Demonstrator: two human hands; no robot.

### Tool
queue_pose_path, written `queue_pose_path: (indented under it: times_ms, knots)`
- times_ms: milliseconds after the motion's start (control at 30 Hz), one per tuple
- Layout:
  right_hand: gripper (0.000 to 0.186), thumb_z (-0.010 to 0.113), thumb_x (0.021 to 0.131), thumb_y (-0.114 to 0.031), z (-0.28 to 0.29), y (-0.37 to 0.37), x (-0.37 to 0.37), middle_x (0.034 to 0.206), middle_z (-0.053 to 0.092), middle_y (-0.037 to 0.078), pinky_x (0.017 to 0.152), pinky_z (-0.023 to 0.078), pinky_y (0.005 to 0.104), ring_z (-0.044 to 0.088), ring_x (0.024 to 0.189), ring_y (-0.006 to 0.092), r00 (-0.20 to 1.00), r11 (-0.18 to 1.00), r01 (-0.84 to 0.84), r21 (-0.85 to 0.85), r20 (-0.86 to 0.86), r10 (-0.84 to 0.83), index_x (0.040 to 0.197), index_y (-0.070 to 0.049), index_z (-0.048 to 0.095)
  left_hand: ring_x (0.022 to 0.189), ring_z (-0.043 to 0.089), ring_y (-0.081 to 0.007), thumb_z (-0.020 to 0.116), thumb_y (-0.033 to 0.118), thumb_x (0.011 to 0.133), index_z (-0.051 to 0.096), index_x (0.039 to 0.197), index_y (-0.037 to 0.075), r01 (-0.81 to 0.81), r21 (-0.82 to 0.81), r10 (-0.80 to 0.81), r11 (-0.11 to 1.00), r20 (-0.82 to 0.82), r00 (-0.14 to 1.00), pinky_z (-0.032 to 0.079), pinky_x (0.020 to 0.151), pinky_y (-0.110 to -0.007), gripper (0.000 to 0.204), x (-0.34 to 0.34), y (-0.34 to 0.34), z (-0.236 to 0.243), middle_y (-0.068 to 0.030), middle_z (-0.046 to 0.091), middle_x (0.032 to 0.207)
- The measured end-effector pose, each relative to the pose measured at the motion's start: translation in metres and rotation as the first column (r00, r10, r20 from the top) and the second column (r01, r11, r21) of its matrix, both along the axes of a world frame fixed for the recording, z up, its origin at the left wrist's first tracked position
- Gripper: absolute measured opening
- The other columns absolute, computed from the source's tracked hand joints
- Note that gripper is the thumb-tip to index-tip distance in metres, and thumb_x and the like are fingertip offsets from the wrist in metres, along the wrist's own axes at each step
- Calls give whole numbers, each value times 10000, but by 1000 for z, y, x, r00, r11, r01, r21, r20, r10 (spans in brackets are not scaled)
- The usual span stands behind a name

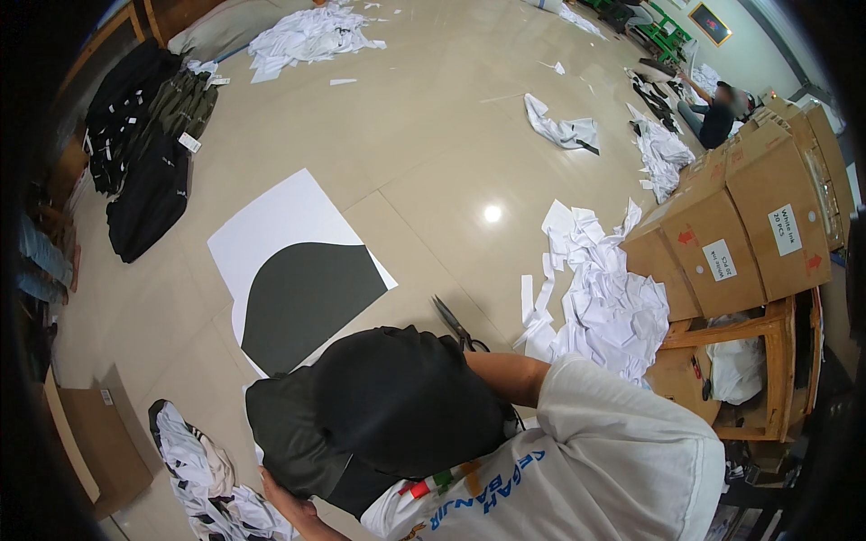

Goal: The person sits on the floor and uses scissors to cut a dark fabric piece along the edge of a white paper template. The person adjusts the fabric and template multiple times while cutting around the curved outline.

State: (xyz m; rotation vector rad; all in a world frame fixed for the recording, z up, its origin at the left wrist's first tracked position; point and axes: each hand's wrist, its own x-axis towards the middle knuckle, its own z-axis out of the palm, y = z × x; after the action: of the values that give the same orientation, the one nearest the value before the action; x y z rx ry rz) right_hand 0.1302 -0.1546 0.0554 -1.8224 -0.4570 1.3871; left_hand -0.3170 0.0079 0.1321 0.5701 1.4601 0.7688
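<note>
A dark cloth bundle, black and grey-green, lies across my lap. My left hand grips its lower left edge, with the fingers partly hidden beneath the cloth. A rounded black thing covers the bundle's right part; I cannot tell whether it is a separate piece. My right forearm reaches behind it, hiding the hand. On the floor ahead, a dark grey fabric piece with one curved edge rests on a white paper sheet. Black-handled scissors lie beside my right forearm, blades pointing away.
White paper scraps are heaped to the right, near stacked cardboard boxes and a wooden stand. Dark garments lie far left. An open carton and a white cloth pile sit near left. Another person sits far right.
</note>
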Motion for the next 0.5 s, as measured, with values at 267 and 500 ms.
queue_pose_path:
  times_ms: [267,500]
  knots:
    - [778,683,1041,-608,4,23,-5,1129,782,235,957,568,428,742,1049,342,989,994,74,76,-136,-63,1384,90,658,1296,660,-277,697,420,1102,583,1486,-27,148,206,-130,967,-98,987,514,1102,-400,600,9,-32,29,-183,678,1456]
    - [826,679,1034,-635,47,72,2,1150,785,250,964,571,426,750,1064,354,961,955,179,238,-251,-118,1412,98,646,1138,761,-310,711,363,1097,628,1411,-19,10,224,3,975,-56,998,617,989,-449,501,38,-3,74,-187,754,1278]
